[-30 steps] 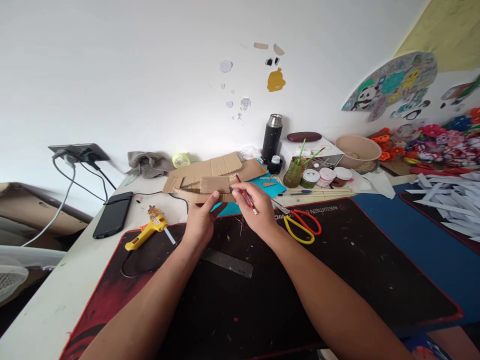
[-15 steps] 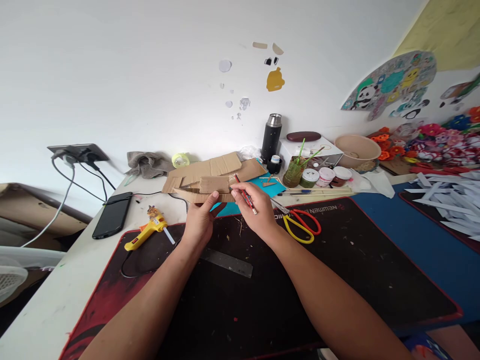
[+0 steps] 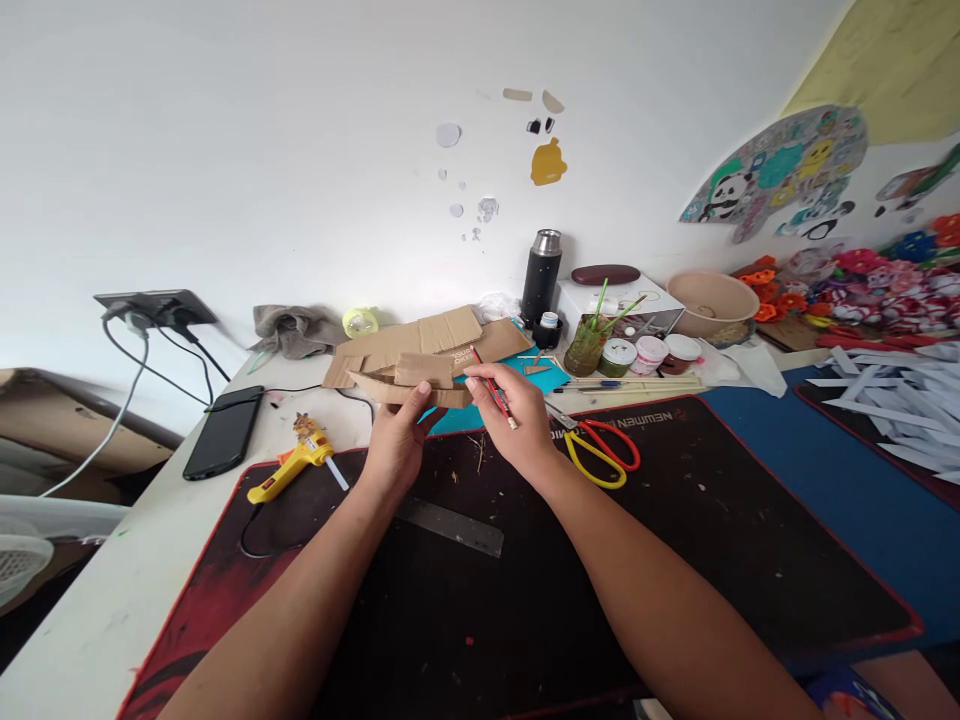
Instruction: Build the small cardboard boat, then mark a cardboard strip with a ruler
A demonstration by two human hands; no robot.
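- The left hand has its grip closed on a cardboard piece, raised over the black mat's 12 o'clock edge.
- The right hand pinches a red pencil at the piece's 3 o'clock end.
- Scissors lie at 3 o'clock of the hands, a glue gun at 9 o'clock.

A white wall rises behind the pale desk, dotted with small paper cut-outs. A yellow wall section meets it at the right. A black wall socket feeds trailing cables. Even daylight fills the room.
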